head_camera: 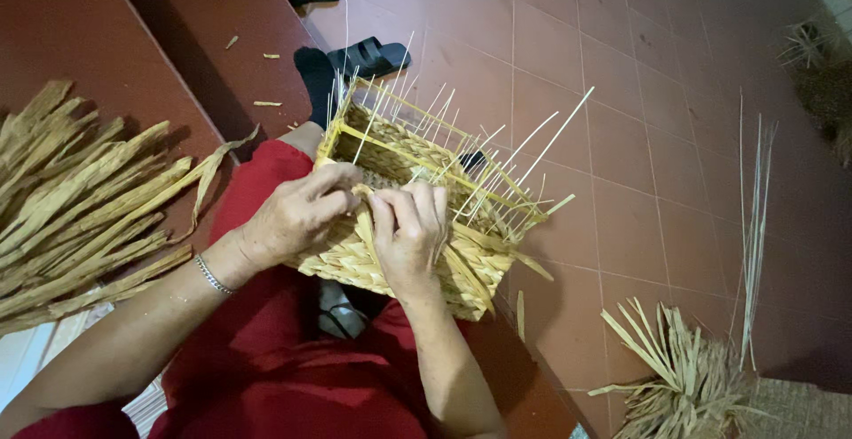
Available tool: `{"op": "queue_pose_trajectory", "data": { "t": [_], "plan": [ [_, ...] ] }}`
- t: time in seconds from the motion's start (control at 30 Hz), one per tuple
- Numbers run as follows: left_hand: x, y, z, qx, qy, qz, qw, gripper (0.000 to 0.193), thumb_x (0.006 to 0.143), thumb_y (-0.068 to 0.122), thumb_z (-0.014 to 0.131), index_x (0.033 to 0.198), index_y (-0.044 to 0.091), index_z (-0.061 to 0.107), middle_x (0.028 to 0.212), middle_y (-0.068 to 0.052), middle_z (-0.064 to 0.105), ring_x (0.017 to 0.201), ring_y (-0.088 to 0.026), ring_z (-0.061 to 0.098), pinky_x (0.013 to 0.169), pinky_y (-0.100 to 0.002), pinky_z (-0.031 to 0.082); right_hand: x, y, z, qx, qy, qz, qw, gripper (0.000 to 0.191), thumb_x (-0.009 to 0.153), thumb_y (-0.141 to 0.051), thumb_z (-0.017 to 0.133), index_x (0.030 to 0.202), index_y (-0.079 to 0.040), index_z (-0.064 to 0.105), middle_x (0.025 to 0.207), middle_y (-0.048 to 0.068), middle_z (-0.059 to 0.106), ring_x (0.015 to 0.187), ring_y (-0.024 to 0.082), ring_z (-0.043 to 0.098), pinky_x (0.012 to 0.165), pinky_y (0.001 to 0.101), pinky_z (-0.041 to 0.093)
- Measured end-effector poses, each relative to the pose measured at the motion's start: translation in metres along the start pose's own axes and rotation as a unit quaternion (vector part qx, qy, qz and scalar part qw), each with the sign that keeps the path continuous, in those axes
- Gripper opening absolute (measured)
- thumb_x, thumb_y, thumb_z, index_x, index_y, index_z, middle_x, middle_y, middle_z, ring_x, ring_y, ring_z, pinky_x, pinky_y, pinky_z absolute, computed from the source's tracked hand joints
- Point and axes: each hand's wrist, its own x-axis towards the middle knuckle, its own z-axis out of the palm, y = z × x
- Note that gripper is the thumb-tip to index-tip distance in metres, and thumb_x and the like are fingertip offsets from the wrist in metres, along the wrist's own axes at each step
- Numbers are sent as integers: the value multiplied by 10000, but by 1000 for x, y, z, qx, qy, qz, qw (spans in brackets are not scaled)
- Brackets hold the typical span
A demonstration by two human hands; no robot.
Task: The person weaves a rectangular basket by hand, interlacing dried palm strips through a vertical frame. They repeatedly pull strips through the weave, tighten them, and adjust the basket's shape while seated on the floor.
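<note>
item: half-woven rectangular straw basket (404, 217), resting on the lap of a seated person in red clothing (293, 359), tipped so its open mouth faces away from the wearer toward the tiled floor (657, 137). long axis runs from lower left to upper right. thin pale upright stakes (532, 150) fan out from the rim, most pointing up and right.

left hand (297, 213): lies on the near left rim of the basket, fingers (333, 181) curled and pressed together over the top edge; thumb side meets a flat straw strand (364, 226). a metal bracelet (211, 275) sits at the wrist.

right hand (410, 235): just beside the left, touching it or nearly so, on the near wall of the basket. its fingers (417, 199) are bent and closed on the same strand at the rim; whether it is a true pinch or a press cannot be told.

governing relation: the strand runs between the two hands, rising along the near wall, with the weaving edge directly ahead of the fingertips; both hands are equally near, the right slightly lower.

surroundings: bundle of dried flat straw leaves (80, 199) on the red bench (62, 22) to the left; a second bundle (683, 386) on the floor lower right; loose thin stalks (754, 226) to the right; black sandals (368, 57) beyond the basket.
</note>
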Motion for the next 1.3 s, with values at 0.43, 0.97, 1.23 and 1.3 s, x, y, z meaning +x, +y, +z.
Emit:
{"op": "queue_pose_trajectory", "data": {
  "t": [0.43,0.97,1.23,1.3],
  "plan": [
    [20,-17,25,-14,-23,-195,980,331,887,76,717,1169,-3,562,881,-161,680,773,-337,697,648,-449,553,-4,6,-9,-63,-6,-61,996,104,874,-105,794,944,-66,727,918,47,607,879,237,541,782,377,420],
    [49,0,19,-86,-200,-102,971,425,785,63,716,1203,17,653,1032,-165,629,865,-355,682,746,-451,552,-12,31,-89,-59,-138,50,987,112,926,-144,747,980,-49,723,828,72,703,693,204,677,623,350,545],
    [48,8,15,-58,-273,-162,947,343,826,206,790,1083,28,650,954,-143,659,907,-356,674,803,-458,539,12,40,-75,-18,-95,38,995,25,934,-110,739,954,-99,750,865,47,740,706,164,705,627,291,558],
    [46,9,22,-11,-254,-151,955,302,912,271,788,984,19,638,935,-164,651,928,-380,654,818,-475,531,19,49,-74,29,-125,117,985,70,909,-145,755,944,-86,742,870,38,759,725,148,729,623,290,568]
  ]
}}
